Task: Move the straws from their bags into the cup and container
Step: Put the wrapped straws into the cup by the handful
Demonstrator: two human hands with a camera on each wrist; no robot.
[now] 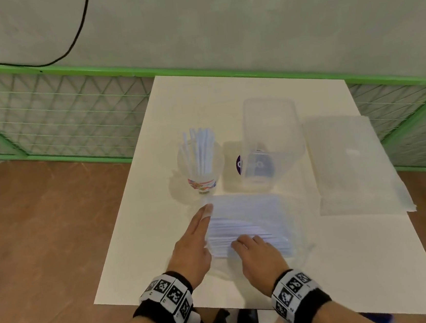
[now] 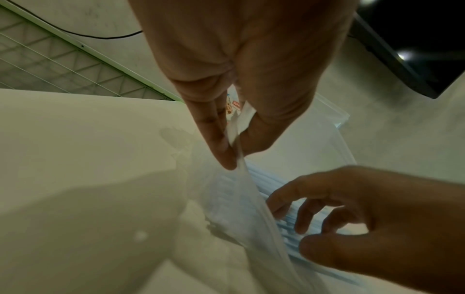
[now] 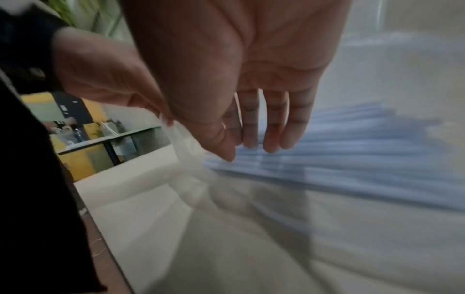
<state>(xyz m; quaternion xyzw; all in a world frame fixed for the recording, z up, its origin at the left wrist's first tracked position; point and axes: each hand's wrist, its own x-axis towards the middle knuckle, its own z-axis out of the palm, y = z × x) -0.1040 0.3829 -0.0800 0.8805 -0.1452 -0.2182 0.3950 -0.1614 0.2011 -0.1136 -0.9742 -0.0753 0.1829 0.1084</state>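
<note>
A clear bag (image 1: 292,229) of pale blue straws (image 1: 244,226) lies flat on the white table (image 1: 353,265) in front of me. My left hand (image 1: 206,213) pinches the bag's open edge (image 2: 241,195) between thumb and index finger and lifts it. My right hand (image 1: 236,243) reaches into the opening, its relaxed fingers (image 3: 273,139) touching the straw ends (image 3: 352,159) without closing round them. Behind the bag stands a clear cup (image 1: 202,184) with a printed base that holds several straws (image 1: 202,146). To its right is an empty clear container (image 1: 269,127).
A second flat, frosted bag (image 1: 351,163) lies at the right of the table. A blue round label (image 1: 239,164) shows at the container's base. A green wire fence (image 1: 53,114) runs behind the table. Brown floor lies to the left.
</note>
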